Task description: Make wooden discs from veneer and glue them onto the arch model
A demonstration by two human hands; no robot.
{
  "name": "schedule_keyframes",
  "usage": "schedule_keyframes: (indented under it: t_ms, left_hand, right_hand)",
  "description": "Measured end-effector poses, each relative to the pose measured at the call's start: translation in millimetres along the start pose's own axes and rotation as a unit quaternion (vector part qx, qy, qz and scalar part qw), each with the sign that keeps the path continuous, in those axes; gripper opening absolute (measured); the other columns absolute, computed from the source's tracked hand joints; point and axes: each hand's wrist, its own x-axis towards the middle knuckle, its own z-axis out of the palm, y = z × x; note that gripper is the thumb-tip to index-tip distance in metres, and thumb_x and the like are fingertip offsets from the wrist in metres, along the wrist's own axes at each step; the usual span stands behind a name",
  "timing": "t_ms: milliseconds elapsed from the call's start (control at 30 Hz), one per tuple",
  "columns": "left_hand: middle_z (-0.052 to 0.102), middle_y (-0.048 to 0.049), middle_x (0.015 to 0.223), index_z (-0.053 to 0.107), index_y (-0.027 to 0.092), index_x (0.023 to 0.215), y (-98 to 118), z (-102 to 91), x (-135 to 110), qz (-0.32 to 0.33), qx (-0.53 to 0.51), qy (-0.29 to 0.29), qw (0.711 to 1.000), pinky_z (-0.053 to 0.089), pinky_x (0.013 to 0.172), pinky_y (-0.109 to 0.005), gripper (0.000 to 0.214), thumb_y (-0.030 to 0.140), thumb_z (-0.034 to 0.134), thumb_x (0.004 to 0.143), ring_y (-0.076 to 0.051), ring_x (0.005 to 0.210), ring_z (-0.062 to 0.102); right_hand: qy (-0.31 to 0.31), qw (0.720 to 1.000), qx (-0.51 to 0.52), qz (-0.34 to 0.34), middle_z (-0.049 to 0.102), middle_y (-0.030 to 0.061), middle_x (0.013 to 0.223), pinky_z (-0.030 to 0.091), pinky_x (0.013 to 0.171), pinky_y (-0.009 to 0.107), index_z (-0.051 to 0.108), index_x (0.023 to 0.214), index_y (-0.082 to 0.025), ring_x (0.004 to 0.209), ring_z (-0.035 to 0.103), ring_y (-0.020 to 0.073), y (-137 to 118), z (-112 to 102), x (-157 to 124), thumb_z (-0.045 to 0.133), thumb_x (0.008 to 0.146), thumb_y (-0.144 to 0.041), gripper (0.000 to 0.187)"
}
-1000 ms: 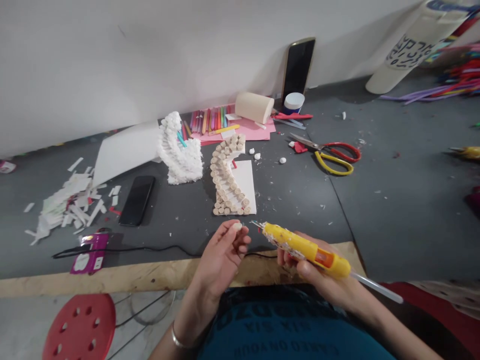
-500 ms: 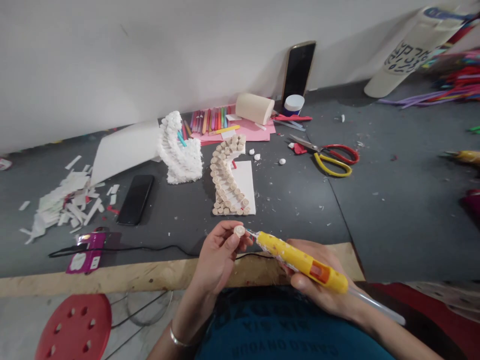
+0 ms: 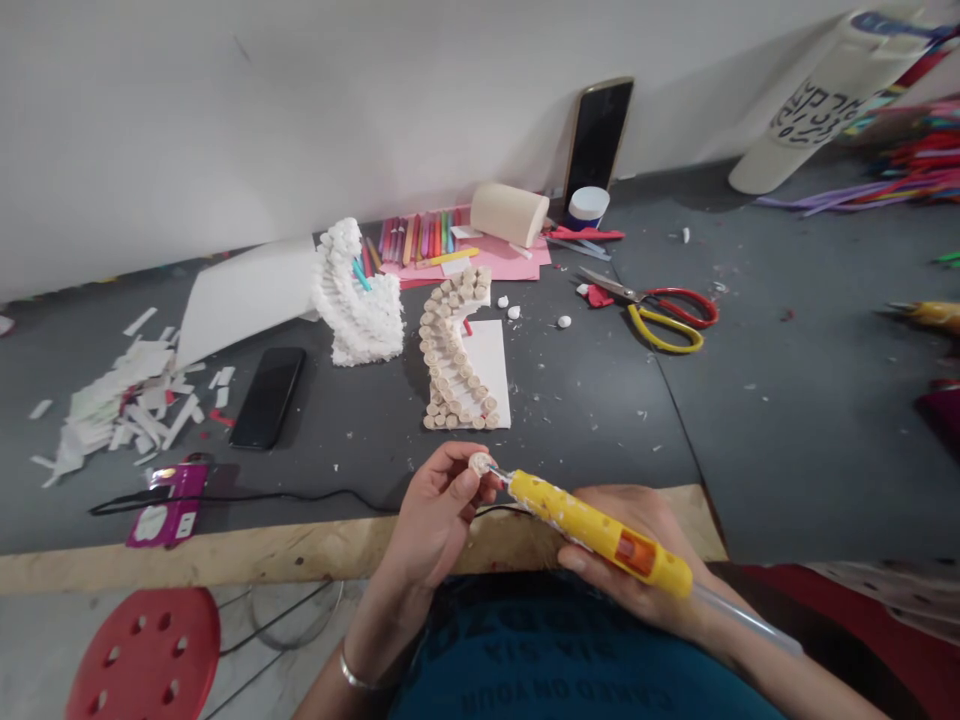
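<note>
My left hand [image 3: 439, 515] pinches a small rolled paper coil [image 3: 478, 463] between thumb and fingertips, just above the table's wooden front edge. My right hand [image 3: 637, 565] grips a yellow glue gun [image 3: 600, 530], and its metal tip touches the coil. A clear glue stick [image 3: 746, 622] juts from the gun's back. Straight beyond the hands a curved model of beige paper coils [image 3: 454, 355] lies on a white card. A similar white curved model [image 3: 354, 295] stands to its left.
A black phone [image 3: 268, 396], white paper scraps [image 3: 124, 400], a black cable [image 3: 247, 497] and a magenta packet [image 3: 169, 503] lie left. Red and yellow scissors [image 3: 664, 315], coloured pens [image 3: 420, 240], a beige roll [image 3: 510, 213], a propped phone [image 3: 596, 135] sit behind. A red stool [image 3: 139, 655] stands below.
The glue gun moved left until its tip met the coil in my left hand. My left hand turned the coil slightly toward the gun.
</note>
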Motion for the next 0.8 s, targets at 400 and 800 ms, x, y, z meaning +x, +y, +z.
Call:
schedule_keyframes:
  t_ms: [400, 800]
  left_hand:
    - [0.066, -0.0006, 0.075, 0.069, 0.016, 0.083, -2.1, 0.4, -1.1, -0.009, -0.007, -0.015, 1.000, 0.045, 0.058, -0.017, 0.032, 0.033, 0.087, 0.063, -0.006, 0.058, 0.056]
    - [0.067, -0.0017, 0.074, 0.070, 0.016, 0.085, -5.7, -5.6, -2.5, -0.005, -0.008, -0.036, 0.999, 0.047, 0.063, -0.018, 0.029, 0.034, 0.084, 0.067, -0.007, 0.063, 0.058]
  right_hand:
    - [0.002, 1.000, -0.007, 0.004, 0.040, -0.0041, 0.051, 0.024, 0.045, 0.028, 0.040, 0.059, -0.021, 0.043, 0.035, 0.0089, -1.3, -0.1, -0.2, 0.042, 0.095, -0.052, 0.048]
    - [-0.002, 0.999, -0.020, 0.030, 0.044, -0.0035, 0.050, 0.026, 0.044, 0.025, 0.043, 0.059, -0.020, 0.042, 0.039, 0.0080, -5.6, -0.5, 1.8, 0.042, 0.095, -0.051, 0.048]
